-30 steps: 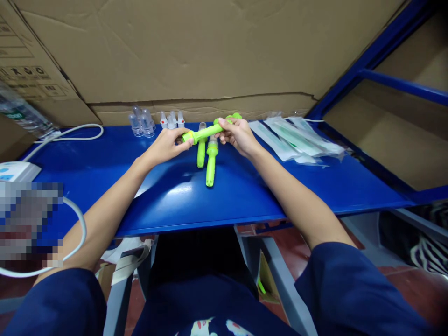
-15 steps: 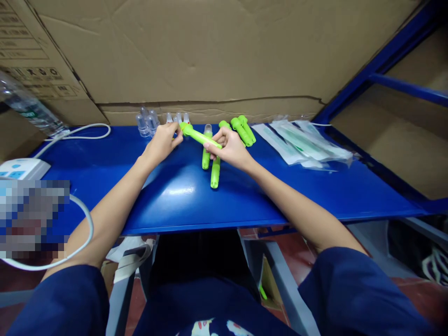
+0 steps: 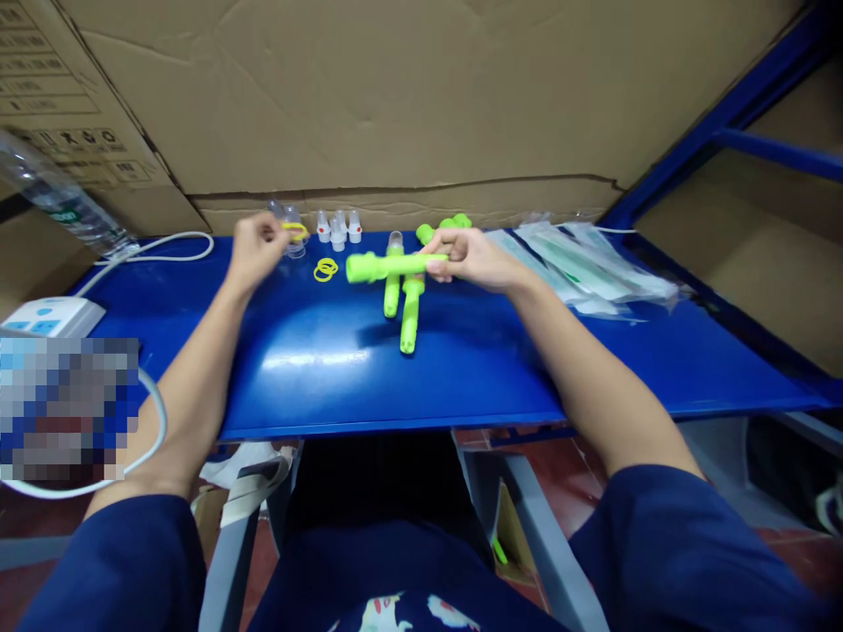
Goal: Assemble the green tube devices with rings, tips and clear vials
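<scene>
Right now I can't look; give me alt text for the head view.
Right hand holds a green handle above a blue table; left hand pinches a yellow ring. Two more green handles lie beneath, with loose yellow rings to their left. Clear-tipped pieces stand behind, and plastic-wrapped packets lie at right.

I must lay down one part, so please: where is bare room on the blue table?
Bare: the front middle, between the lying green handles and the table's near edge; also left, between power strip and left forearm. Crowded: the back, with clear caps, yellow rings, wrapped packets.
</scene>
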### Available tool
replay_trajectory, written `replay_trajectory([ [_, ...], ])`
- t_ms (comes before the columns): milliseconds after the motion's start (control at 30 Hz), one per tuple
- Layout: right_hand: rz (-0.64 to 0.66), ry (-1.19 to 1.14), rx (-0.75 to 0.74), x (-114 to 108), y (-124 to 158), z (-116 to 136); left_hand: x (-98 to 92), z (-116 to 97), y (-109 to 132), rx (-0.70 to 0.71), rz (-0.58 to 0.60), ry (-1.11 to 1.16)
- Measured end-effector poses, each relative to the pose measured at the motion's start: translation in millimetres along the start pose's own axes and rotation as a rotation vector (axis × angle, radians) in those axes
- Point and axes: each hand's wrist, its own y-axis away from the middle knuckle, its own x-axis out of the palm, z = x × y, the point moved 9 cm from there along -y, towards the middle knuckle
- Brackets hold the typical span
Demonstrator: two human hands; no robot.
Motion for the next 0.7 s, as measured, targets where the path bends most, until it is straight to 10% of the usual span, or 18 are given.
replay_trajectory([
  [100,-0.251,0.015,-0.08,-55,3,2,-22.4,6,-2,-0.054,-0.095,0.114],
  [267,-0.533,0.475,-0.085,-94,10,-6,16.7,-7,7,-0.07,0.105,0.148],
  [400,-0.601,0.898,0.011,-75,11,-6,35.2,-8,14,-0.094,0.157,0.118],
  [700,-0.285,1.277,0.423,-30,12,-25,41.8,-14,15,-0.037,0.234,-0.159],
])
